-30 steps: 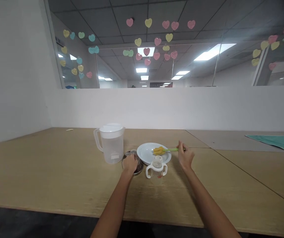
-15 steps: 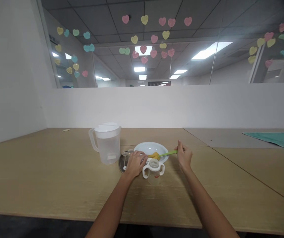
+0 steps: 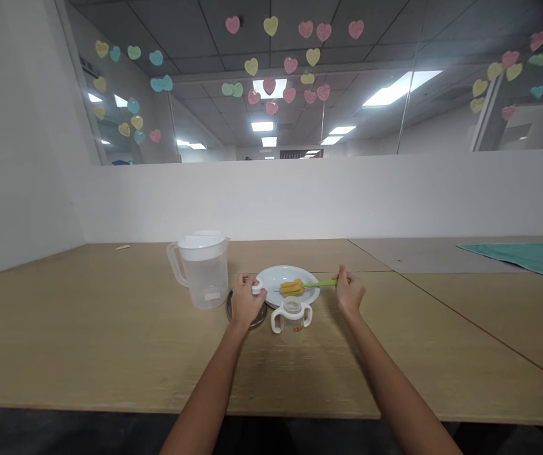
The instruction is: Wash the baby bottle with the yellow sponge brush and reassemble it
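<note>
My right hand (image 3: 350, 292) is closed round the end of a green-handled brush (image 3: 319, 284). The brush's yellow sponge head (image 3: 292, 287) lies over the white bowl (image 3: 271, 275). My left hand (image 3: 247, 299) is closed on a small white part (image 3: 257, 289), above a dark round dish (image 3: 259, 318) at the bowl's left. In front of the bowl stands a clear cup with two white handles (image 3: 292, 323), upright and open at the top; neither hand touches it.
A clear lidded pitcher (image 3: 205, 275) stands left of the dish. At the far right lies a green cloth (image 3: 527, 259). A small flat piece (image 3: 122, 247) lies at the table's back left, near the white wall (image 3: 300, 199).
My left hand has moved left, away from the sponge head, with the white part in it. More of the sponge head shows. The right hand still holds the brush handle.
</note>
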`<state>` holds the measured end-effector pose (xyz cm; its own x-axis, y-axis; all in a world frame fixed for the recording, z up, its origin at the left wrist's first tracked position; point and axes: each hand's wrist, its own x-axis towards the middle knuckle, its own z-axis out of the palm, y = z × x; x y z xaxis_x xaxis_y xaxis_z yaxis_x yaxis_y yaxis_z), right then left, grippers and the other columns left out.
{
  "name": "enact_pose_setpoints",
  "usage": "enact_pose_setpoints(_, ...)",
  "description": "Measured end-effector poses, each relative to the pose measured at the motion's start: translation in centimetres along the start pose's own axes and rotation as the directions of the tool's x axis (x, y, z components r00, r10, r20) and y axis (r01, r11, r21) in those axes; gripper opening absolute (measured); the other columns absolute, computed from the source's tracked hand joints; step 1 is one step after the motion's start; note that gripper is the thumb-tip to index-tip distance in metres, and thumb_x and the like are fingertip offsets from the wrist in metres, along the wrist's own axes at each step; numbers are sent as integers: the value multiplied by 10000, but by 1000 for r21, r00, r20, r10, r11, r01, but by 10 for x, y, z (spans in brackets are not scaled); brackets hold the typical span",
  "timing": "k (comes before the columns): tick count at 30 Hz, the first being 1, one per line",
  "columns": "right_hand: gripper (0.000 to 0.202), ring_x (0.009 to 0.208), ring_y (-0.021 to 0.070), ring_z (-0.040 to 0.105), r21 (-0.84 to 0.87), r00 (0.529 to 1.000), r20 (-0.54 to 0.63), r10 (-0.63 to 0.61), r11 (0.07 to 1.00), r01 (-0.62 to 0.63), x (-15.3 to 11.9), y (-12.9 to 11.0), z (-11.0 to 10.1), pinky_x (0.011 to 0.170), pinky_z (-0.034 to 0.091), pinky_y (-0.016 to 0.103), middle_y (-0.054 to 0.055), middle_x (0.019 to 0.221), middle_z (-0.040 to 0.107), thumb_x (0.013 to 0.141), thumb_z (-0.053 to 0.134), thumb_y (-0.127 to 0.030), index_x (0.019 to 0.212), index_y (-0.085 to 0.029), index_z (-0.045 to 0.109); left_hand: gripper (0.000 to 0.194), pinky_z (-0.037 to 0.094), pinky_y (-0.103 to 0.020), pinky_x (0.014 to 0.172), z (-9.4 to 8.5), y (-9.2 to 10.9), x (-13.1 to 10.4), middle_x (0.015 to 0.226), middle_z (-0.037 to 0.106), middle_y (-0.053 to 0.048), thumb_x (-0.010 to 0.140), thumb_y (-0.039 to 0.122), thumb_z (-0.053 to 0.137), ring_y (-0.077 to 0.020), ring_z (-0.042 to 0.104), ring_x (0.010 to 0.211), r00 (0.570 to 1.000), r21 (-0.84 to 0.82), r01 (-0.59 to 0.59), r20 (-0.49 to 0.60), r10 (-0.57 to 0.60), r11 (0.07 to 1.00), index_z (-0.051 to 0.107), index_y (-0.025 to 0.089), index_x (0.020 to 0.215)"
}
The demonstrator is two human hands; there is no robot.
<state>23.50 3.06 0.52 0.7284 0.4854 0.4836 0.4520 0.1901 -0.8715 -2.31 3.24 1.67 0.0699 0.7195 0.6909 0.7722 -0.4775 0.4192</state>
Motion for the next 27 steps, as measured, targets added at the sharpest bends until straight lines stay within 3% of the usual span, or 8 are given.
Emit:
enact_pose_setpoints(3,656,481,168,483,16,1000,-8,-7,1000,7,-1,0,0,551,328,271,51,461,559,795,308,-677,572,-155,636,70,421,-283,807,2,-7,2,944,497,-47,705,247,558,-183,528,887,995,52,97,-37,-95,994,518,196,731)
enact_pose_setpoints(8,681,456,160,472,34,1000,-15,24,999,-24,0,2,0,541,333,266,32,428,528,788,289,-698,568,-153,632,103,419,-284,793,8,-10,1,927,509,-59,713,279,552,-192,539,889,979,143,200,-53,-194,969,533,184,745)
enact_pose_setpoints(11,682,442,157,464,32,999,-29,33,999,-32,0,2,-1,537,329,267,24,416,517,794,279,-695,562,-158,630,97,413,-284,777,8,-14,2,891,540,-62,745,272,517,-194,548,871,974,175,225,-64,-217,959,544,180,762)
enact_pose_setpoints(16,663,458,158,476,19,998,-50,30,999,-29,0,3,-1,545,331,268,31,439,540,805,291,-672,556,-160,631,108,405,-275,705,7,-19,3,839,589,-50,748,282,517,-186,564,801,969,219,238,20,-248,946,555,182,754)
enact_pose_setpoints(23,640,438,148,455,59,998,-17,54,997,-53,2,9,2,524,322,263,12,418,501,800,312,-666,573,-160,631,123,406,-279,756,5,-19,7,890,610,-62,702,250,553,-197,562,870,967,188,249,-1,-253,950,557,173,798)
enact_pose_setpoints(27,632,441,149,456,52,998,-15,58,997,-57,2,9,1,532,329,265,11,422,502,799,315,-661,571,-164,631,85,404,-261,763,4,-23,9,904,610,-51,679,227,570,-184,561,884,957,140,191,193,-216,972,559,180,749)
